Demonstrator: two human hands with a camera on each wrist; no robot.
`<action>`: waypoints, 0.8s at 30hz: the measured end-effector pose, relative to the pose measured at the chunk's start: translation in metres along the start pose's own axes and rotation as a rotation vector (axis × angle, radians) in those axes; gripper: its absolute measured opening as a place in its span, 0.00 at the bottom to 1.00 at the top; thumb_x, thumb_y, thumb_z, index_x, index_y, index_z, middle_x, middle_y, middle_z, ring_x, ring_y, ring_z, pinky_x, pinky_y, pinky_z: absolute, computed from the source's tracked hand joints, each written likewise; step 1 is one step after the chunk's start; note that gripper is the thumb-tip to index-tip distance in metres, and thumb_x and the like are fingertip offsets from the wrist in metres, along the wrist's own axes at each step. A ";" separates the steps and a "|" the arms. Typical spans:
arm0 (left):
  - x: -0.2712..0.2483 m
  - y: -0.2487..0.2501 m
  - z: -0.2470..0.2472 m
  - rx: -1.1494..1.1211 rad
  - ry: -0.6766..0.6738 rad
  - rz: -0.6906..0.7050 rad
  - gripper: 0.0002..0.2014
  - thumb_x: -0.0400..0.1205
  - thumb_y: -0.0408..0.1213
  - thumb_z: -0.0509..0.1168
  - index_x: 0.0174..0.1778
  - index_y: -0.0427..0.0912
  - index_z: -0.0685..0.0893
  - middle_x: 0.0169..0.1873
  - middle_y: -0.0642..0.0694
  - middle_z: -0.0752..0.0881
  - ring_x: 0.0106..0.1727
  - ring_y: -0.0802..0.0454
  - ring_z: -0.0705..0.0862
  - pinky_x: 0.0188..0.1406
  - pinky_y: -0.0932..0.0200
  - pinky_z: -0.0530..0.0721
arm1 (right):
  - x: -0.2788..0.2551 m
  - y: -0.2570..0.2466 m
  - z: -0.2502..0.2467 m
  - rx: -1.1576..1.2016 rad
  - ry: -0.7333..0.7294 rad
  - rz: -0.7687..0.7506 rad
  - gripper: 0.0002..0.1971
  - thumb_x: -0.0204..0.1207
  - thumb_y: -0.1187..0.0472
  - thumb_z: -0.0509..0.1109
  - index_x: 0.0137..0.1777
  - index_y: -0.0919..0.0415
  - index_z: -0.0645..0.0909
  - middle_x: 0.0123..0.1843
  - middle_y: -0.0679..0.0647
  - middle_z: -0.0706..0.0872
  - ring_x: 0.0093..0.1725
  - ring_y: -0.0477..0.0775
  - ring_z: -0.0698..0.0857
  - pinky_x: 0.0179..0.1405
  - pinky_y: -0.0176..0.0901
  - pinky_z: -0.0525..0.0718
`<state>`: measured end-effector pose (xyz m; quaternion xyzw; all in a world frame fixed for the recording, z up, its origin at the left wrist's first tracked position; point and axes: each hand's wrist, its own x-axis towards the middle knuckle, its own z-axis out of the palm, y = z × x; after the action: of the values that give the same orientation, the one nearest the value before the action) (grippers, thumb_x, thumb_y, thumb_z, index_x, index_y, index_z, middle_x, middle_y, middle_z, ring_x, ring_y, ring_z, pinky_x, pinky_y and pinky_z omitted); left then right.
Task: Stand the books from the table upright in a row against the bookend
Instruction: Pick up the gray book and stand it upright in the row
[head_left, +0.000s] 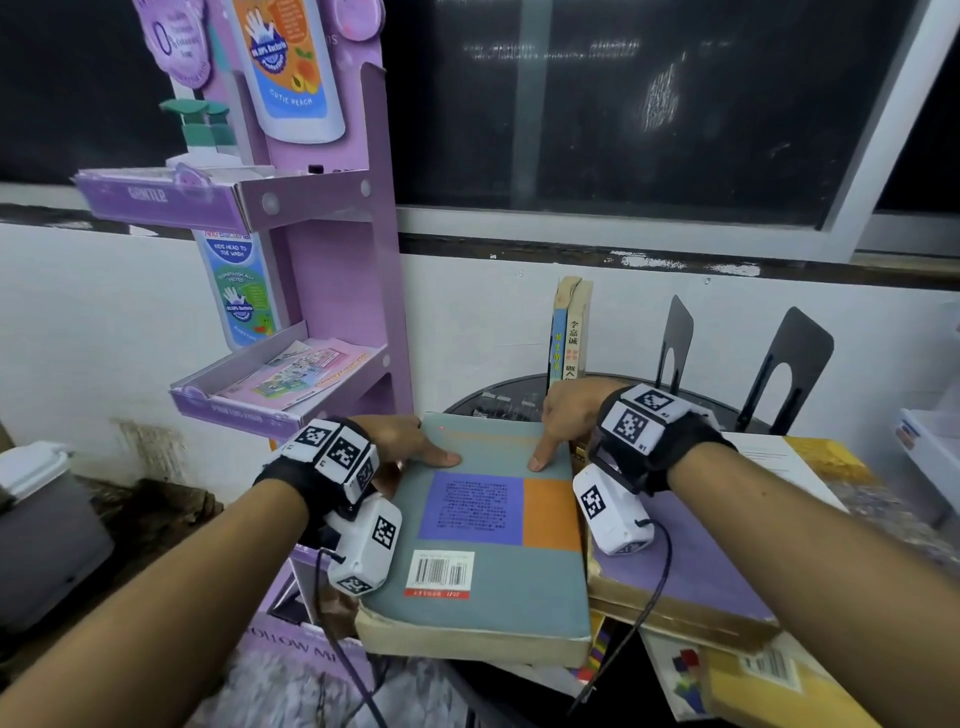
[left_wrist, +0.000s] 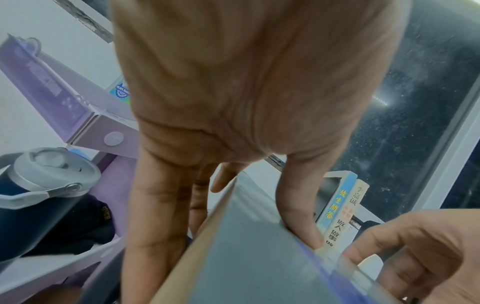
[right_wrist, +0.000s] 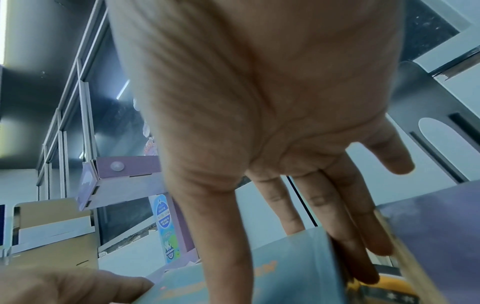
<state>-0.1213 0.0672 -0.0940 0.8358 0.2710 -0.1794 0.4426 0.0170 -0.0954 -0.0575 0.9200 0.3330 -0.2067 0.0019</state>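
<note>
A thick grey-blue book (head_left: 483, 582) with a purple and orange panel lies flat in front of me, held at its far end by both hands. My left hand (head_left: 415, 441) grips its left edge, thumb on the cover and fingers down the side (left_wrist: 155, 226). My right hand (head_left: 563, 421) grips the right edge the same way, thumb on top (right_wrist: 228, 246). Two thin books (head_left: 569, 332) stand upright at the back, left of two black metal bookends (head_left: 675, 338). A purple-covered book (head_left: 696, 561) lies flat just right of the held book.
A tall purple display shelf (head_left: 322, 260) stands close on the left. A dark water bottle (left_wrist: 39, 195) sits low beside it. More flat books and papers (head_left: 831, 462) cover the table's right side, with a plastic box (head_left: 930, 447) beyond.
</note>
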 end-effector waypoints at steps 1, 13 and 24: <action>0.000 0.000 -0.001 -0.006 0.001 0.008 0.21 0.79 0.47 0.71 0.66 0.43 0.82 0.56 0.39 0.89 0.58 0.37 0.87 0.46 0.48 0.89 | 0.000 0.000 0.000 0.012 0.019 0.002 0.33 0.62 0.48 0.84 0.62 0.67 0.83 0.60 0.58 0.86 0.59 0.59 0.84 0.63 0.54 0.82; -0.026 0.000 -0.021 -0.175 0.169 0.195 0.09 0.81 0.35 0.69 0.53 0.52 0.80 0.35 0.54 0.92 0.34 0.55 0.90 0.28 0.59 0.88 | -0.018 -0.013 -0.017 0.282 0.292 -0.026 0.29 0.59 0.58 0.87 0.59 0.69 0.84 0.55 0.62 0.88 0.50 0.63 0.89 0.55 0.56 0.88; -0.053 0.019 -0.036 -0.395 0.467 0.407 0.31 0.74 0.32 0.75 0.69 0.44 0.68 0.54 0.41 0.85 0.45 0.45 0.87 0.34 0.50 0.88 | -0.032 -0.011 -0.041 0.564 0.680 -0.115 0.32 0.46 0.60 0.92 0.54 0.52 0.86 0.57 0.58 0.83 0.49 0.58 0.88 0.48 0.53 0.90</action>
<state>-0.1492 0.0734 -0.0340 0.7895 0.2221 0.1637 0.5482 0.0032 -0.1005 -0.0062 0.8801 0.2961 0.0252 -0.3702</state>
